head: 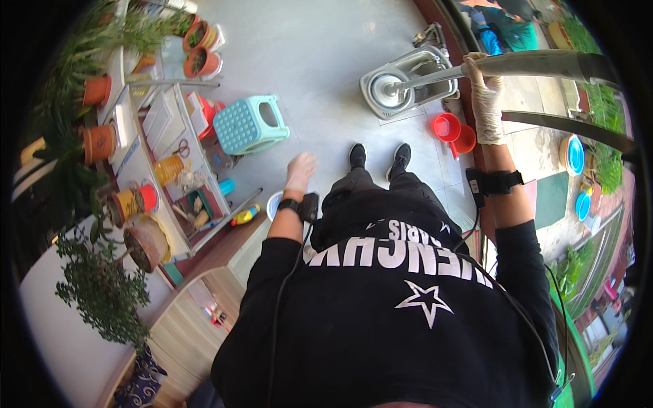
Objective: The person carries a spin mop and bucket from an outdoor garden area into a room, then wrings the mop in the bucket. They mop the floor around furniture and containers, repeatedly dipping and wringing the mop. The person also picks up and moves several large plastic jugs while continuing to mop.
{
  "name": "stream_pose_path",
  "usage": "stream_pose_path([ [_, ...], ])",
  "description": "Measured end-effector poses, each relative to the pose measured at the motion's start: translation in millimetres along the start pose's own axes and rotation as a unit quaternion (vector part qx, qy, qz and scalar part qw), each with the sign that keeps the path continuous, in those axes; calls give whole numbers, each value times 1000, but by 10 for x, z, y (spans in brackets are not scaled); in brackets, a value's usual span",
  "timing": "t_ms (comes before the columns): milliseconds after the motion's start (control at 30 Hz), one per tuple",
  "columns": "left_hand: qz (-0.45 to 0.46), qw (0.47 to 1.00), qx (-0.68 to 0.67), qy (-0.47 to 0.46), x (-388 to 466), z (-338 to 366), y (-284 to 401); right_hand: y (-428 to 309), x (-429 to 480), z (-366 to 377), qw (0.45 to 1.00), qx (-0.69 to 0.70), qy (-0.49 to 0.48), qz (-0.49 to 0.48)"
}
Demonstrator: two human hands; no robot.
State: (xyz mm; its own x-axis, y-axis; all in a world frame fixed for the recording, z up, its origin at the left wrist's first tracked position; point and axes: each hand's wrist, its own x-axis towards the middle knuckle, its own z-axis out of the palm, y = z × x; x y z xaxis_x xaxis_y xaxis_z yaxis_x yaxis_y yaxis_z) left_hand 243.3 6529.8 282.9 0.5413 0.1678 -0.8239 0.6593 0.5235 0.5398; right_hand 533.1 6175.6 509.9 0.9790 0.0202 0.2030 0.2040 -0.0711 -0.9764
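My right hand (485, 99), in a whitish glove, grips the grey handle of a mop (535, 66). The shaft slants down to the round spinner of a grey mop bucket (375, 99) on the floor, and the mop's head sits in it. My left hand (301, 171), also gloved, hangs over the floor at my left side. It is a little blurred, with loose fingers and nothing in them. Just below its wrist shows the rim of a white and blue basin (274, 206). Red plastic dippers (447, 127) lie right of my shoes.
A turquoise stool (250, 125) stands ahead to the left. Beside it, shelves (196, 194) carry potted plants (99, 144), scissors (181, 149) and tools. A yellow bottle (246, 215) lies near them. Right of the window frame (571, 127), another person (510, 30) is outside.
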Motion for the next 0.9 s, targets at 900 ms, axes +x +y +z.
stream_pose_path([
  [900,555,801,-15,-225,-896,2600,3295,-2644,-809,1467,650,112,-644,-389],
])
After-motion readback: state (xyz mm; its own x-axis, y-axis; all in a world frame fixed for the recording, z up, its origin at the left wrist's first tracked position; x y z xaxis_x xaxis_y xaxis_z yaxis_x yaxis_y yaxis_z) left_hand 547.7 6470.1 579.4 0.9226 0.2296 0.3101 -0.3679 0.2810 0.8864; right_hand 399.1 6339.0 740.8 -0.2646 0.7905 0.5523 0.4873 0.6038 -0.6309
